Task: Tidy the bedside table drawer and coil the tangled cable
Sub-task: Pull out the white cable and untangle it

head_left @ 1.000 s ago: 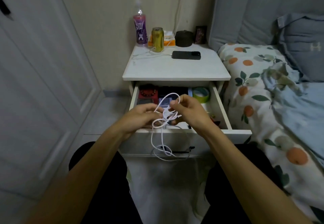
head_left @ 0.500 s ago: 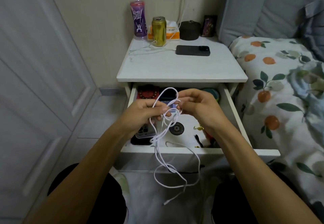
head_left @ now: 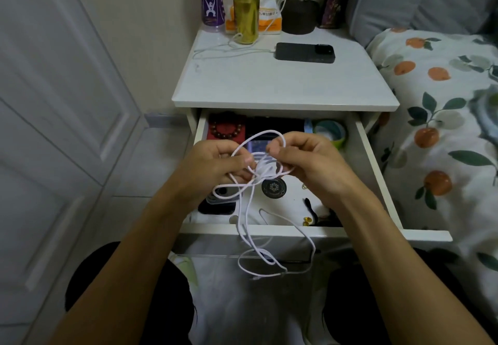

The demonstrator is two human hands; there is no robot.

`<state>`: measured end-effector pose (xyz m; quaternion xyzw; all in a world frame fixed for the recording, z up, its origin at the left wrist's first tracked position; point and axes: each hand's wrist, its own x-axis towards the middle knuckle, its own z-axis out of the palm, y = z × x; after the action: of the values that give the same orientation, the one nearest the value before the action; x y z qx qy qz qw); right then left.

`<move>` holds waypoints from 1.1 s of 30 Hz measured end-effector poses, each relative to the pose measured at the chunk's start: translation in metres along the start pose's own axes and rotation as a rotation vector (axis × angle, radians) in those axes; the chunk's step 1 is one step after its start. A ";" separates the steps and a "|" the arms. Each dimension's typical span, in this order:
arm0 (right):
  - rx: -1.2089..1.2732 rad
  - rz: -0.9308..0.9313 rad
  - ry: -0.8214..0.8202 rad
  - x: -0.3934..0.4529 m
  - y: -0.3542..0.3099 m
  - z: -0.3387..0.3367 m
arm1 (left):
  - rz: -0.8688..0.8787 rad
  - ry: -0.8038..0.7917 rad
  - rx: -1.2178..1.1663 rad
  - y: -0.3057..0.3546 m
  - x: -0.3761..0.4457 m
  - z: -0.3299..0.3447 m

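While your left hand (head_left: 215,164) and right hand (head_left: 304,161) both pinch the cable (head_left: 250,209) at frame centre above the drawer (head_left: 377,182), expect it limp and light; grip beside the knot.

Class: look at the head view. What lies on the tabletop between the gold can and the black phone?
Only a thin white charging cable, running from by the can to the phone; otherwise bare tabletop.

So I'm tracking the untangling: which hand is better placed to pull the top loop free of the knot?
Probably the right hand: its fingertips pinch the white cable at the top loop. The left hand grips the strands beside the knot, so it suits anchoring.
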<state>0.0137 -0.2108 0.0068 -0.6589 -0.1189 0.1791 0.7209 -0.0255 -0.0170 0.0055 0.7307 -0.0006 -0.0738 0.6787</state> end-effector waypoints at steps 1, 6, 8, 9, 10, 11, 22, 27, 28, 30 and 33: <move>-0.014 -0.001 -0.004 0.000 0.000 -0.002 | -0.019 0.020 -0.057 -0.001 0.000 0.001; -0.239 -0.013 0.003 -0.005 -0.001 -0.010 | -0.102 0.003 -0.384 0.000 -0.002 0.009; -0.238 -0.027 -0.016 -0.009 -0.001 -0.008 | -0.135 -0.053 -0.669 0.000 -0.002 0.011; -0.194 -0.015 -0.038 -0.009 0.001 -0.007 | -0.154 -0.055 -0.768 -0.001 -0.002 0.012; -0.110 -0.002 -0.053 -0.010 0.001 -0.005 | -0.173 -0.052 -0.833 0.000 -0.002 0.014; 0.021 0.009 -0.056 -0.010 0.001 -0.002 | -0.204 -0.032 -0.895 -0.001 -0.003 0.013; 0.066 0.171 0.162 -0.016 -0.002 -0.031 | -0.211 0.074 0.292 -0.022 0.006 -0.012; 0.426 0.201 0.295 -0.021 -0.007 -0.039 | -0.376 0.148 -0.694 -0.010 0.010 -0.012; 0.249 0.215 0.316 -0.021 -0.003 -0.038 | -0.392 0.142 -0.707 -0.010 0.010 -0.011; -0.292 0.209 0.298 -0.022 0.004 -0.031 | -0.396 0.066 -0.596 -0.008 0.008 -0.003; -0.737 0.129 0.170 -0.021 0.010 -0.026 | -0.327 -0.005 -0.491 -0.005 0.007 0.005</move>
<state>0.0045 -0.2421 -0.0050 -0.8925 -0.0733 0.1138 0.4303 -0.0192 -0.0220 -0.0002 0.5347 0.1332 -0.1819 0.8144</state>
